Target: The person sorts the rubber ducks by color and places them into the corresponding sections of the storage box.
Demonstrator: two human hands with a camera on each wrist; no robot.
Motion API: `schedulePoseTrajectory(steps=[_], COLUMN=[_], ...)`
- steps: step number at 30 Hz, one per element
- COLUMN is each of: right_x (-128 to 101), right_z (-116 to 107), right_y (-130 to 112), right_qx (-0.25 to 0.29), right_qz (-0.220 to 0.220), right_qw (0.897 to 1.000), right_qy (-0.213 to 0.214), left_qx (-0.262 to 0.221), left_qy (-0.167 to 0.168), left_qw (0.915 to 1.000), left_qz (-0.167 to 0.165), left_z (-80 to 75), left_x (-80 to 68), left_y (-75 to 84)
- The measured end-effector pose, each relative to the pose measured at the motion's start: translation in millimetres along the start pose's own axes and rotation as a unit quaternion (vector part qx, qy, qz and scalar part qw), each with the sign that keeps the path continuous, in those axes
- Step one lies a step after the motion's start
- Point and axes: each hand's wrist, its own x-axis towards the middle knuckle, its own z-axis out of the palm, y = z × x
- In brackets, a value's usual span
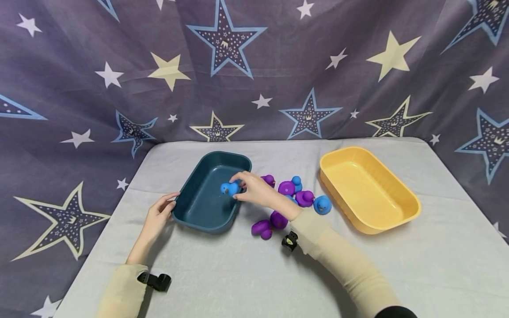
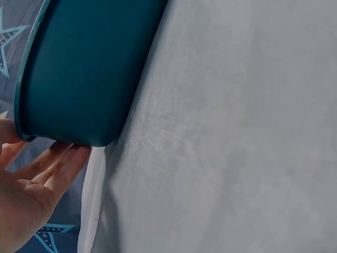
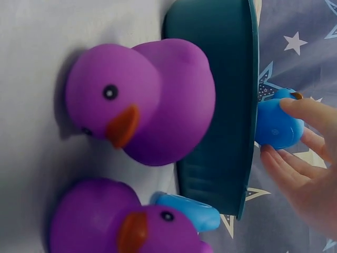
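Observation:
My right hand (image 1: 254, 191) reaches over the right rim of a dark teal tray (image 1: 199, 207) and pinches a small blue rubber duck (image 1: 229, 189) above the tray's inside. In the right wrist view the blue duck (image 3: 276, 124) sits between my fingertips (image 3: 303, 113) just past the teal tray's wall (image 3: 221, 121). My left hand (image 1: 159, 216) rests against the tray's left end, fingers (image 2: 58, 166) straight under its rim (image 2: 31, 95). Several purple ducks (image 1: 287, 187) and blue ducks (image 1: 322, 205) lie between the two trays.
An empty yellow tray (image 1: 367, 221) stands to the right on the grey tablecloth (image 1: 238, 274). A star-printed curtain (image 1: 254, 66) hangs behind the table. Two purple ducks (image 3: 142, 100) lie close to the teal tray's outer wall.

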Motion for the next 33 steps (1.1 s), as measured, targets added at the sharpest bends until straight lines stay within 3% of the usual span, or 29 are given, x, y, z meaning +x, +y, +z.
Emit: schedulePoseTrajectory(steps=[16, 33], right_x=[7.6, -17.5], right_z=[1.1, -17.9], right_y=[1.3, -8.2], right_qx=[0.009, -0.001], right_qz=[0.018, 0.006], right_qw=[1.0, 1.0], right_qy=[-0.008, -0.01], left_qx=[0.015, 0.027], left_qy=[0.004, 0.012], left_qw=[0.9999, 0.9995], left_qz=[0.002, -0.006], left_z=[0.2, 1.4], left_x=[0.4, -0.9], left_y=[-1.1, 0.1])
